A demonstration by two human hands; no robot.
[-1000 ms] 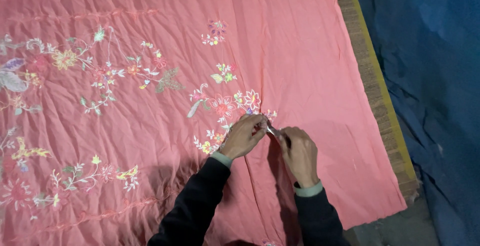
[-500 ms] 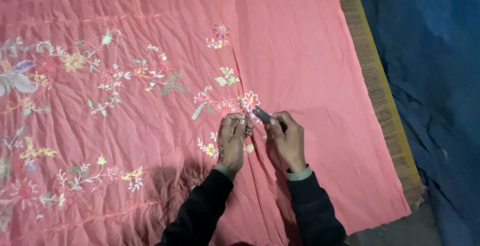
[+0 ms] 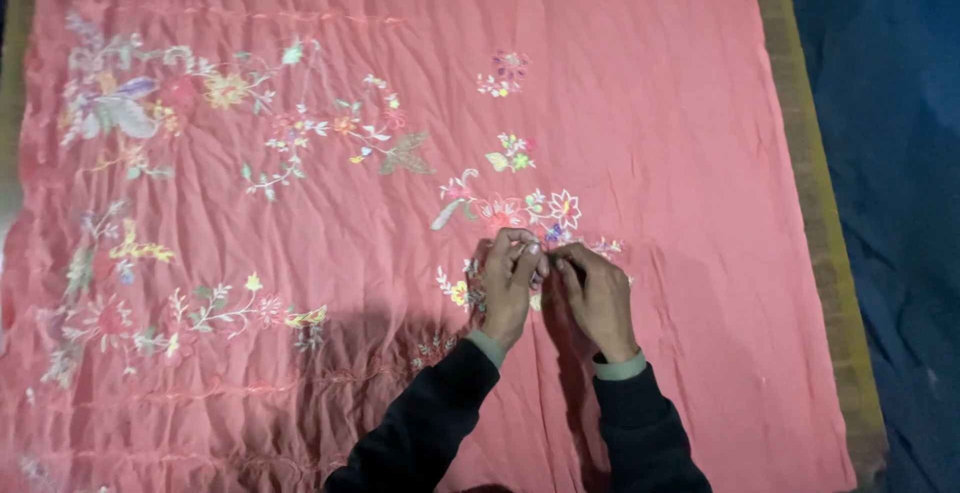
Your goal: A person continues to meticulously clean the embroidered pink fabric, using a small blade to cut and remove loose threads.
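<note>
An embroidery workshop — pink cloth stretched flat on a wooden frame (floral stitching half done).

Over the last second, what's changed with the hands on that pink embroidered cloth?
Both hands drew toward the person and closed together: the left hand and right hand now meet fingertip to fingertip lower on the flower embroidery. The small dark tool seen earlier between them no longer shows. The pink cloth stayed spread flat, the blue sheet beside it.

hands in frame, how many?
2. Left hand and right hand, side by side, fingertips pinched together on the pink embroidered cloth, lower centre. No other hands show.
</note>
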